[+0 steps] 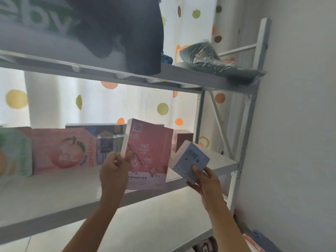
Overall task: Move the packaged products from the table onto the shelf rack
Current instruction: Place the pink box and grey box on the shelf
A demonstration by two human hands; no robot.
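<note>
Two boxes are in hand before the shelf rack; the left hand pinches one pink blossom box by its left edge, fingers curled; at its 3 o'clock the right hand grips one small blue box, tilted; one peach box stands at 9 o'clock on the middle shelf.

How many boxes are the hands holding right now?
2: a pink blossom box in the left hand, and a small blue box in the right hand, both at the middle shelf.
</note>
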